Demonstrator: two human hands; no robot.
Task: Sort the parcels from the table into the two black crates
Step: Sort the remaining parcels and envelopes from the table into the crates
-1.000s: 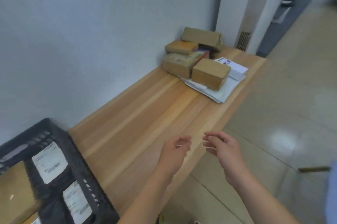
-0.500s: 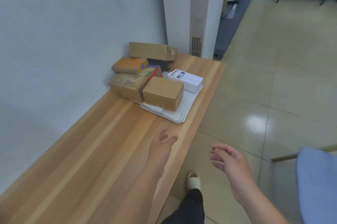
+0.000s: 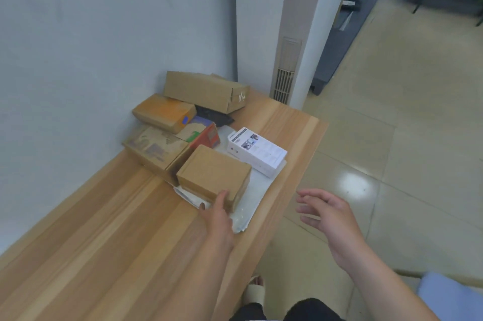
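The small brown box point(image 3: 213, 173) sits on the wooden table point(image 3: 104, 229), on top of some flat white bags point(image 3: 257, 190). It is the closest parcel in the pile.

The left hand point(image 3: 218, 212) is at the near corner of the small brown box. Its grip is open, with the thumb touching the near side of the box and the other fingers hidden under the hand. The hand has not closed around the box, so it holds nothing.

The right hand point(image 3: 330, 213) is off to the right of the small brown box, past the table's edge and over the floor point(image 3: 392, 138). Its grip is wide open, fingers spread and pointing toward the box, and it holds nothing.

Just behind the small brown box, to its right, lies a white box point(image 3: 257, 151) with pictures on it. To the left of the small brown box is a bigger printed box point(image 3: 155, 149). Behind that are an orange-topped box point(image 3: 163, 113) and a long brown box point(image 3: 205, 90), close to the wall point(image 3: 104, 33).
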